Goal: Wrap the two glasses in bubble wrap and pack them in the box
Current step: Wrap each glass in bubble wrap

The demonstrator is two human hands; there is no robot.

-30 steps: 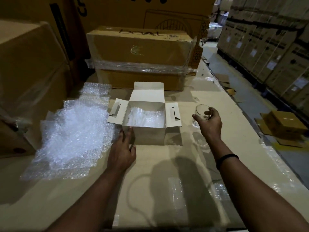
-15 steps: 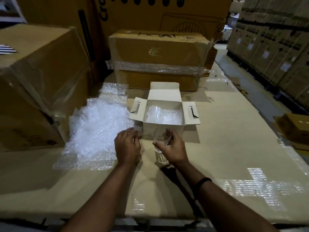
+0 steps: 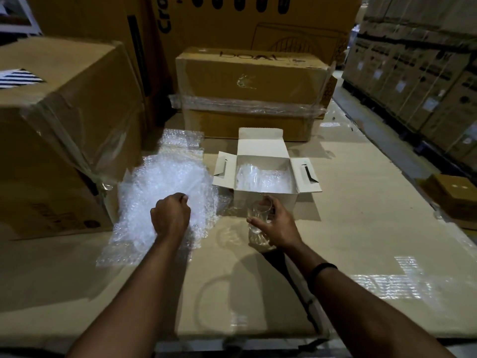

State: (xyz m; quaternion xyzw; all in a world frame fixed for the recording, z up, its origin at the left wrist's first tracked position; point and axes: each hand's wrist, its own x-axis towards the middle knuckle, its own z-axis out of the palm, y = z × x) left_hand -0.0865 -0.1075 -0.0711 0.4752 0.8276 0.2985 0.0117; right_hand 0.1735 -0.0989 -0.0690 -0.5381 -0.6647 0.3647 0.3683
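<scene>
- A person's left hand [image 3: 170, 215] is resting on a crumpled sheet of clear bubble wrap [image 3: 154, 182], its grip curling tightly into the wrap.
- The right hand [image 3: 276, 224] is holding a clear drinking glass [image 3: 256, 235] upright, its grip wrapping round the side, just in front of an open white cardboard box [image 3: 260, 144].
- A bubble-wrapped bundle [image 3: 260, 177] is lying inside the box, which is sitting on the cardboard-covered table [image 3: 361, 228].

The glass [image 3: 258, 212] is clear and glossy, and the bubble wrap [image 3: 165, 177] is transparent plastic, bumpy and shining white under the light. The small box [image 3: 260, 147] is matt white card on a work surface [image 3: 361, 202] of dull brown cardboard patched with glossy clear tape [image 3: 387, 282]; the carton [image 3: 247, 73] behind is brown cardboard banded with wrinkled shiny film [image 3: 247, 103].
</scene>
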